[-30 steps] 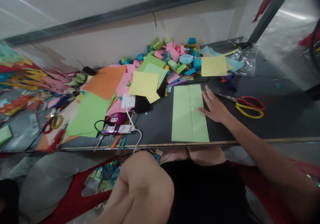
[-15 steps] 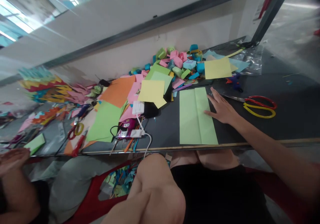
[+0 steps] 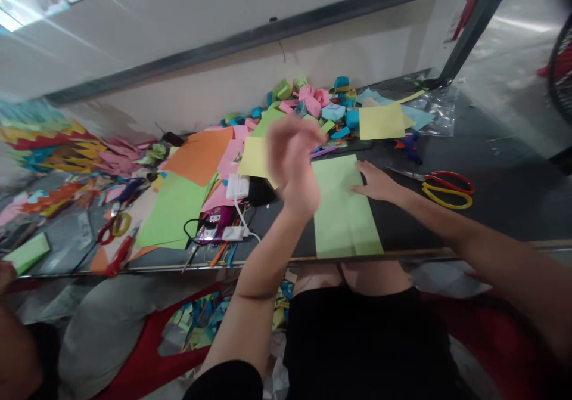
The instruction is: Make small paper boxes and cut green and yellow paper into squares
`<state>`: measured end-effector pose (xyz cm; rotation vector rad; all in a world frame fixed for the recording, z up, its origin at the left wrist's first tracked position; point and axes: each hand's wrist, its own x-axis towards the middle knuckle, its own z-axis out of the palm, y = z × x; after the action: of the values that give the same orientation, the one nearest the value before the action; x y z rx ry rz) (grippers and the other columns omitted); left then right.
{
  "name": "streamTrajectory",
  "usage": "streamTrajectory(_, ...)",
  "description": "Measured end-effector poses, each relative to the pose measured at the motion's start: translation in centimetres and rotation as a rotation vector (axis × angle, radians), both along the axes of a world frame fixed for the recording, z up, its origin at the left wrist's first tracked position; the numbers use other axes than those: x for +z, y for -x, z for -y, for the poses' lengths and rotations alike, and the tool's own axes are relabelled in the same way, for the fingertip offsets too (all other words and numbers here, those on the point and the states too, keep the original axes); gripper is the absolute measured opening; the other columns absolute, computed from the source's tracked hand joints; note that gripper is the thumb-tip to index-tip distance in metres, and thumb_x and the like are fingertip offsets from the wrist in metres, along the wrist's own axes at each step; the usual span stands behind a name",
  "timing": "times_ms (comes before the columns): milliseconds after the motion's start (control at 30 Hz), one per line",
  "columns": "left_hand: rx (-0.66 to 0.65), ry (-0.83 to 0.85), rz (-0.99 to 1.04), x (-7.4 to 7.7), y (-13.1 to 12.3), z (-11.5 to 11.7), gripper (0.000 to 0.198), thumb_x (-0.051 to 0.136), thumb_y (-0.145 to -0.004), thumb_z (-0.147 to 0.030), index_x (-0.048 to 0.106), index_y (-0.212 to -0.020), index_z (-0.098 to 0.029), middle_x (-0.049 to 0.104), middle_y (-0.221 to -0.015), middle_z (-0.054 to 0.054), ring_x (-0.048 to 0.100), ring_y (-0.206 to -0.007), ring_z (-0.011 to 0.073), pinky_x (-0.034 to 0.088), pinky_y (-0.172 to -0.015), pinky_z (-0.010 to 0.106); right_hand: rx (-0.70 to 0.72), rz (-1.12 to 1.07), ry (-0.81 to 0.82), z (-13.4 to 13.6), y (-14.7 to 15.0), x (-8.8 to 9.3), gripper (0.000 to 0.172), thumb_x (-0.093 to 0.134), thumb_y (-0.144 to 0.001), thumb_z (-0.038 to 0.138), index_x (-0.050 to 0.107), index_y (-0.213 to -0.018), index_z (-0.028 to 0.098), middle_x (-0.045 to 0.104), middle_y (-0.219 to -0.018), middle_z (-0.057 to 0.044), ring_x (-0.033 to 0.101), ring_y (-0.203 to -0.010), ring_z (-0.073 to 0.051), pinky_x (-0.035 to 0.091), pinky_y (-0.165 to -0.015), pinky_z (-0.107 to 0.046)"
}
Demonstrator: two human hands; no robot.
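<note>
Right hand (image 3: pixel 378 183): open and flat, palm down, fingers spread on the right long edge of the green sheet (image 3: pixel 344 206), toward its far end.
Left hand (image 3: pixel 292 158): up in the air over the bench (image 3: pixel 513 209), just left of the green sheet and touching nothing. It is blurred, so I cannot tell whether it is released or clenched, and nothing shows in it.
Green sheet: lies flat at the near edge of the bench, about mid-length, with its short side along that edge. A lengthwise crease runs down it.
Scissors (image 3: pixel 447 188): red and yellow handles, lying flat to the right of the right hand, near but apart from it.
Glue gun (image 3: pixel 409 143): blue, beyond the scissors.
Yellow square (image 3: pixel 382 121): flat, toward the far edge, beyond the green sheet.
Paper pile (image 3: pixel 313 99): folded pink, blue and green pieces heaped against the far edge.
Orange sheet (image 3: pixel 199 155): left of the left hand, overlapping other coloured sheets.
Charger (image 3: pixel 236 186): white, its cable running toward the near edge.
</note>
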<state>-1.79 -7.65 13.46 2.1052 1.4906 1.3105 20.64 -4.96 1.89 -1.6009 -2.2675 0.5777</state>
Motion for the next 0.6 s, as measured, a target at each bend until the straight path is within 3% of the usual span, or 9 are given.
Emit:
streamTrajectory(67,-0.065,0.054,0.001,-1.0,-0.6,-2.4,0.033,0.050,-0.108,-0.044,0.064,-0.136,-0.034,0.071,-0.132,0.005,0.070,-0.125,0.0233,0.061,-0.104,0.046,0.171,-0.025,0.051,-0.3,-0.2,0.8,0.100,0.075,-0.083,0.048,0.034,-0.168,0.014,0.038,-0.171,-0.018,0.039,-0.157,-0.039,0.035,-0.127,-0.057)
streamTrajectory(167,-0.187,0.251,-0.162,-4.5,0.1,-5.1,0.050,0.083,-0.088,-0.042,0.068,-0.130,-0.018,0.074,-0.131,0.014,0.070,-0.125,0.0310,0.054,-0.112,0.048,0.410,-0.078,0.154,-0.3,-1.1,2.3,0.116,0.075,-0.082,0.044,0.009,-0.174,0.021,0.044,-0.168,-0.013,0.046,-0.154,-0.033,0.040,-0.124,-0.052)
streamTrajectory(233,-0.214,0.367,-0.269,-7.2,1.1,-5.8,0.065,0.088,-0.081,-0.041,0.065,-0.135,-0.014,0.074,-0.131,0.016,0.072,-0.120,0.0317,0.055,-0.110,0.046,0.456,-0.083,0.202,-0.3,-1.5,3.2,0.125,0.075,-0.081,0.040,-0.007,-0.173,0.022,0.050,-0.164,-0.011,0.051,-0.150,-0.032,0.043,-0.121,-0.051)
streamTrajectory(300,-0.264,0.372,-0.333,-9.1,2.1,-5.7,0.073,0.089,-0.079,-0.041,0.062,-0.142,-0.014,0.074,-0.132,0.016,0.071,-0.118,0.0307,0.055,-0.108,0.044,0.439,-0.069,0.221,-0.4,-1.5,4.0,0.129,0.076,-0.078,0.036,-0.011,-0.172,0.023,0.050,-0.164,-0.011,0.056,-0.145,-0.032,0.048,-0.116,-0.050)
streamTrajectory(367,-0.312,0.326,-0.403,-10.1,2.7,-5.6,0.073,0.088,-0.080,-0.040,0.063,-0.143,-0.015,0.074,-0.130,0.014,0.069,-0.119,0.0309,0.054,-0.106,0.044,0.355,-0.044,0.210,-0.3,-0.8,4.4,0.132,0.080,-0.073,0.033,-0.004,-0.174,0.023,0.050,-0.164,-0.013,0.062,-0.138,-0.034,0.055,-0.108,-0.049)
streamTrajectory(467,-0.363,0.291,-0.495,-10.5,3.0,-5.9,0.065,0.085,-0.081,-0.040,0.067,-0.138,-0.014,0.073,-0.124,0.014,0.066,-0.118,0.0320,0.053,-0.105,0.046,-0.009,0.034,0.155,0.3,1.1,4.7,0.123,0.089,-0.064,0.034,0.029,-0.169,0.012,0.065,-0.147,-0.021,0.071,-0.122,-0.037,0.059,-0.100,-0.048)
streamTrajectory(533,-0.392,0.277,-0.476,-10.7,2.9,-6.3,0.059,0.081,-0.085,-0.037,0.067,-0.138,-0.015,0.073,-0.122,0.014,0.066,-0.117,0.0308,0.053,-0.105,0.046,-0.260,0.082,0.137,0.8,2.5,4.8,0.094,0.089,-0.066,0.037,0.059,-0.150,0.009,0.075,-0.127,-0.020,0.074,-0.113,-0.037,0.060,-0.095,-0.045)
streamTrajectory(600,-0.382,0.246,-0.357,-10.9,3.0,-6.7,0.055,0.075,-0.090,-0.033,0.064,-0.141,-0.018,0.072,-0.127,0.014,0.066,-0.119,0.0287,0.055,-0.103,0.044,-0.295,0.073,0.186,1.0,3.7,5.2,0.056,0.087,-0.070,0.034,0.078,-0.121,0.014,0.081,-0.108,-0.012,0.077,-0.104,-0.032,0.061,-0.090,-0.039)
